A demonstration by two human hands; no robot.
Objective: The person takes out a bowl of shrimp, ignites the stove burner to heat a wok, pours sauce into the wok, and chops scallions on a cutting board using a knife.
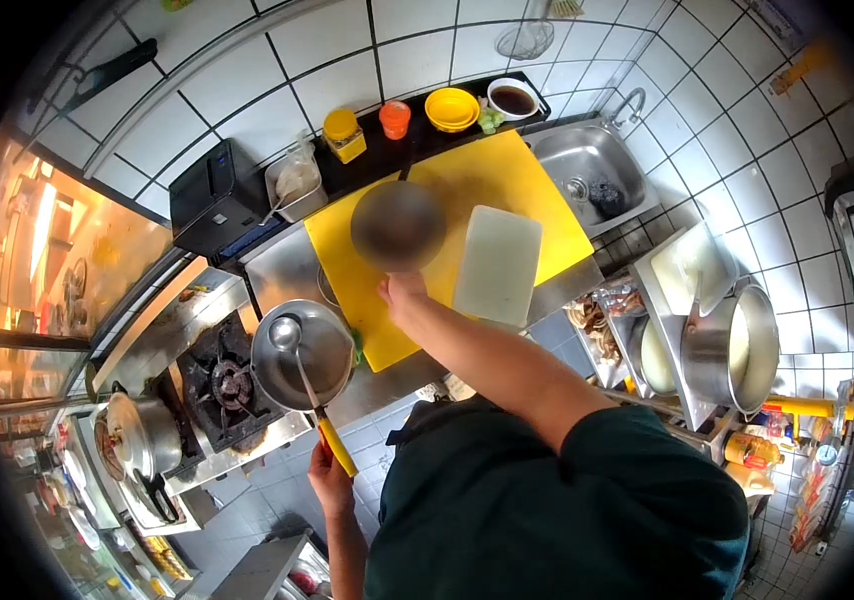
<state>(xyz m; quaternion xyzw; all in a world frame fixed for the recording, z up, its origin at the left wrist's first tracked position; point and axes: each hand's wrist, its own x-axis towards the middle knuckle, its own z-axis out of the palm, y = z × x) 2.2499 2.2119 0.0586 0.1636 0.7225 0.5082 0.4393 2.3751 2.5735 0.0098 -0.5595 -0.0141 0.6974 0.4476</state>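
Note:
My left hand (pixel 330 482) is closed at the yellow handle (pixel 337 446) of a metal ladle (pixel 285 334). The ladle's bowl rests inside a steel pan (pixel 325 368) beside the stove. Whether that hand also grips a pan handle is hidden. Over the yellow cutting board (pixel 377 325), my right hand (pixel 405 293) is closed at the near edge of a dark, round, shallow thing (pixel 398 226), blurred too much to name. Just right of it, a pale, translucent rectangular container or lid (pixel 498 265) lies on the board.
A gas burner (pixel 232 385) and a lidded pot (pixel 142 435) are on the left. Along the back stand a yellow-lidded jar (pixel 344 137), an orange container (pixel 395 120), yellow bowls (pixel 452 109) and a bowl of dark liquid (pixel 513 99). The sink (pixel 582 160) is at right, near a large pot (pixel 737 350).

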